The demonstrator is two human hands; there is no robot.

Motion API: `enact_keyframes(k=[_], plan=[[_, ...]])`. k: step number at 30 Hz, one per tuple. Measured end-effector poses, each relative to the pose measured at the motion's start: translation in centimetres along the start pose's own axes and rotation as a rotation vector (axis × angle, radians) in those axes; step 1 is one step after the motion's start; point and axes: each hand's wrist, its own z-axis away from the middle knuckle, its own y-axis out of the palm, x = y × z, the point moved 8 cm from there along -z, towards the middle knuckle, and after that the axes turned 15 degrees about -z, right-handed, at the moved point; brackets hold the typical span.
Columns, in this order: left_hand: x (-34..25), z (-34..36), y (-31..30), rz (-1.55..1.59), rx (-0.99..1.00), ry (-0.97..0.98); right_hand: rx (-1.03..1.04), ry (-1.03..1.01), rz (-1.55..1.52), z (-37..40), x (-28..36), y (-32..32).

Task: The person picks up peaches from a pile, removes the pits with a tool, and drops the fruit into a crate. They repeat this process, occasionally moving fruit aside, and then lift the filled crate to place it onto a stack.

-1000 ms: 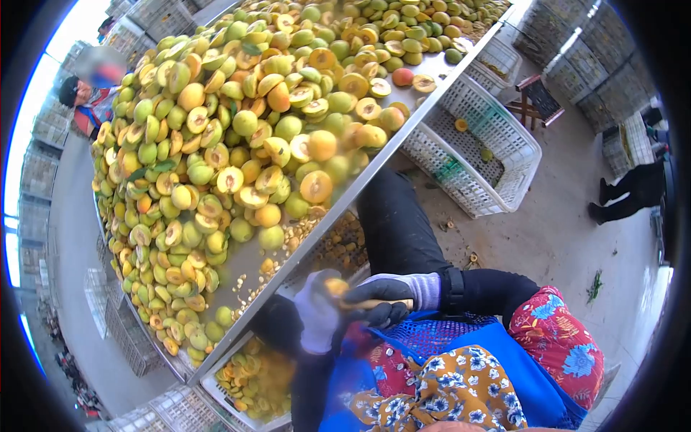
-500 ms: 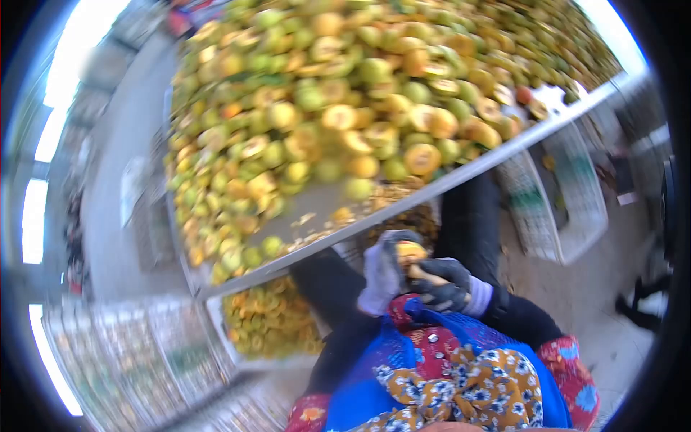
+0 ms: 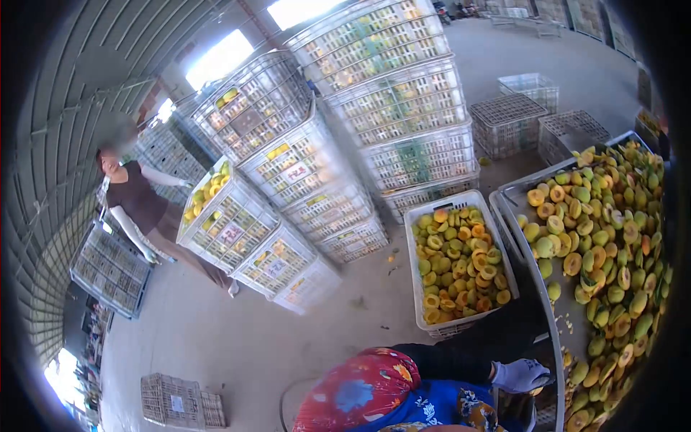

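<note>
My left hand [image 3: 520, 376], in a pale glove with a dark palm side, is beside the near edge of the sorting table [image 3: 554, 324]. Its fingers are curled round a yellowish fruit [image 3: 536, 391], of which only a small part shows beneath them. My right hand is out of view. Many halved green and orange fruits [image 3: 612, 252] cover the table to the right of my left hand. A white crate [image 3: 409, 288] of cut fruit [image 3: 461, 263] stands on the floor against the table.
Tall stacks of crates [image 3: 421, 122] filled with fruit rise ahead. At the left a person [image 3: 137, 194] stands beside a shorter stack [image 3: 234, 241]. Low crates [image 3: 507, 119] are on the floor behind the table, and another crate [image 3: 173, 399] lies at the lower left.
The view has swung left and up, bringing in the crate stacks and the person. The table now appears at the right, and my right hand has left the frame.
</note>
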Motion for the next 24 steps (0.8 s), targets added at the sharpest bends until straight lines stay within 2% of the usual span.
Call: enact_keyframes(k=[2,3,6,7,10,13,15,18,20,22,24], plan=[[-0.9,0.6,-1.4,0.065,0.019,0.009,0.044,-0.016,0.038,-0.7,0.3,1.1],[-1.3,1.0,-1.9,0.093,0.095,-0.020,0.055,-0.020,0.055,-0.8,0.4,1.4],[0.6,0.2,-0.3,-0.191,-0.056,0.061,0.064,-0.027,0.099,-1.1,0.4,1.8],[1.0,0.0,0.1,-0.170,0.014,0.079,0.061,-0.026,0.116,-1.0,0.3,1.7],[0.5,-0.5,0.9,-0.230,0.088,0.241,0.049,-0.036,0.147,-0.8,0.2,1.4],[-0.6,-0.9,1.1,-0.186,-0.020,0.389,0.021,-0.025,0.168,-0.1,-0.1,0.6],[-1.0,-0.4,-0.6,-0.001,0.116,0.199,0.002,-0.025,0.182,0.2,-0.2,0.1],[2.3,-2.6,2.1,0.029,0.094,0.095,-0.037,-0.045,0.202,1.1,-0.5,-0.9],[2.8,-2.2,3.7,-0.252,-0.203,0.216,-0.066,-0.065,0.204,2.4,-1.1,-2.4],[3.3,-2.1,3.6,-0.150,-0.154,0.069,-0.110,-0.105,0.239,4.5,-1.4,-4.2],[3.1,-1.4,1.5,0.208,-0.011,-0.178,-0.125,-0.270,0.312,6.6,-0.4,-5.5]])
